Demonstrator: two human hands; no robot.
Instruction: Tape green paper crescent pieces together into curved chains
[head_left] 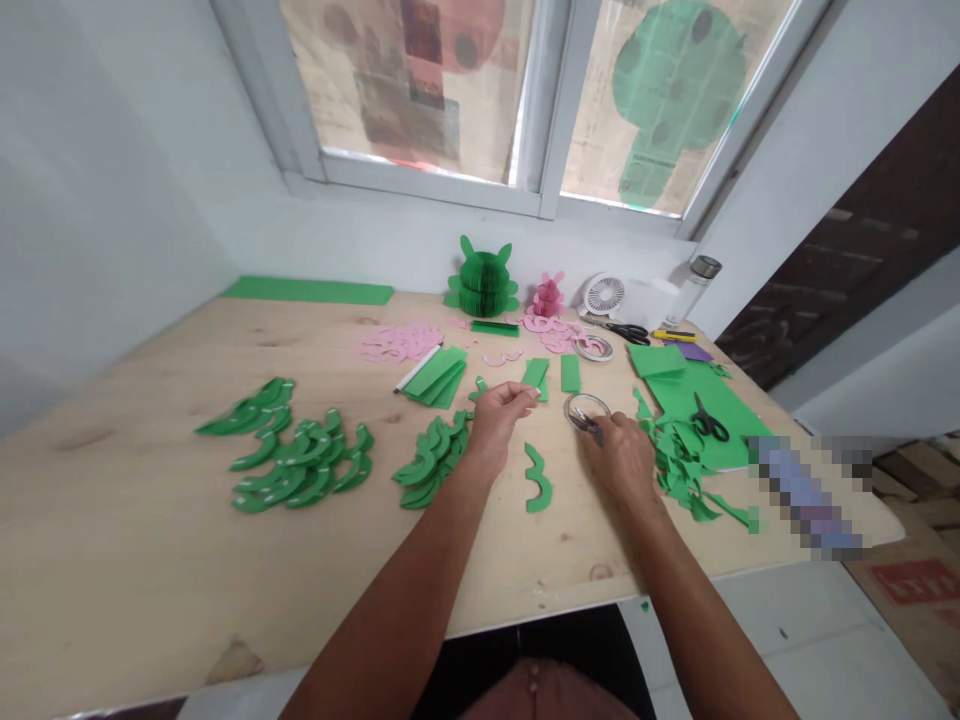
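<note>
My left hand (pixel 499 420) is closed in a pinch, with a small whitish bit, seemingly tape, at its fingertips. To its right, my right hand (pixel 621 455) is closed around small scissors (pixel 585 420), whose blades lie over a roll of tape (pixel 588 400) on the table. Between my forearms lies a scalloped green paper strip (pixel 537 482). Left of my left forearm is a pile of curved green paper pieces (pixel 433 455); a larger pile (pixel 304 460), with white strips on the pieces, spreads farther left. Two green paper rectangles (pixel 571 373) rest just beyond my hands.
Green scraps (pixel 679 455) and black-handled scissors (pixel 709 418) lie right, by green sheets (pixel 660 362). Pink cutouts (pixel 405 342), a green honeycomb paper figure (pixel 484 283), a pink one (pixel 549 297), a fan (pixel 604 294) and a bottle (pixel 691 290) are toward the back.
</note>
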